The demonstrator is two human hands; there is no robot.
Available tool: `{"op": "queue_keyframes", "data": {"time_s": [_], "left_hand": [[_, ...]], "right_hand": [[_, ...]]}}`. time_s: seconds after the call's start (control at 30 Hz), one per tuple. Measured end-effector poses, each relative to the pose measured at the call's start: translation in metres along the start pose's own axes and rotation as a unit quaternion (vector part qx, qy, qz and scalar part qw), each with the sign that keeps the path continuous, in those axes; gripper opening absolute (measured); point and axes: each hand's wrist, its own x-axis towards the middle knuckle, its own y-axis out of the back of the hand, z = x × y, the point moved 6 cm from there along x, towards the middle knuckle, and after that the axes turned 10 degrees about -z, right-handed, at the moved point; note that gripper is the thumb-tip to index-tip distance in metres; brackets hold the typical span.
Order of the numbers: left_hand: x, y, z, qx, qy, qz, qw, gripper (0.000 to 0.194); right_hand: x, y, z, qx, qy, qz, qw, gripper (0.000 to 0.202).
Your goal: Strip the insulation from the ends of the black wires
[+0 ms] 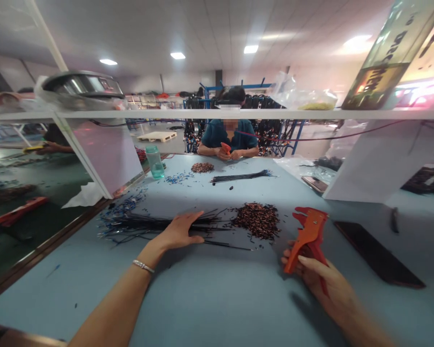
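My left hand [183, 230] lies over a bundle of black wires [141, 223], its fingers apart and the thumb stretched to the right. The blue ends of the bundle fan out at the left. A few wires run out below the thumb, toward a pile of small copper and black pieces [258, 220]. Right of that pile, my right hand [323, 279] is wrapped round the handles of an orange-red wire stripper [311, 231], whose head points up and away from me. Nothing shows between the tool's jaws.
A black phone-like slab [379, 253] lies at the right. Across the table [217, 299] a person [228, 137] holds a similar tool, near another wire bundle [242, 177]. A green bottle [155, 163] stands back left. A white shelf [159, 114] spans the table.
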Motion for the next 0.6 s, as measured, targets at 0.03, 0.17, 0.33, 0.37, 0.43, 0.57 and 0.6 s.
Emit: {"op": "queue_keyframes", "data": {"time_s": [0.03,0.17,0.33,0.37,0.43,0.57,0.6], "left_hand": [[-0.001,0.002,-0.001,-0.004,-0.009,-0.006,1.0,0.068],[0.001,0.003,0.0,-0.017,-0.025,-0.016,0.999,0.047],[0.006,-0.003,0.004,-0.031,-0.048,-0.019,0.998,0.014],[0.007,-0.003,0.004,-0.037,-0.052,-0.015,0.998,0.013],[0.006,0.0,0.003,-0.052,-0.057,-0.004,0.997,0.013],[0.003,0.011,0.001,-0.091,-0.062,0.016,0.994,0.013],[0.002,0.015,0.001,-0.101,-0.061,0.022,0.993,0.013]], "right_hand": [[0.0,0.0,0.0,0.003,-0.003,0.0,1.0,0.032],[-0.001,0.0,0.0,0.01,-0.014,0.006,1.0,0.035],[0.0,0.0,0.0,0.014,-0.019,0.013,1.0,0.038],[0.0,0.0,0.0,0.019,-0.019,0.013,1.0,0.038],[0.0,-0.002,0.0,0.03,-0.022,0.01,0.999,0.038],[-0.002,-0.003,0.0,0.038,-0.037,0.014,0.999,0.043],[-0.002,-0.003,0.0,0.037,-0.038,0.017,0.998,0.043]]}}
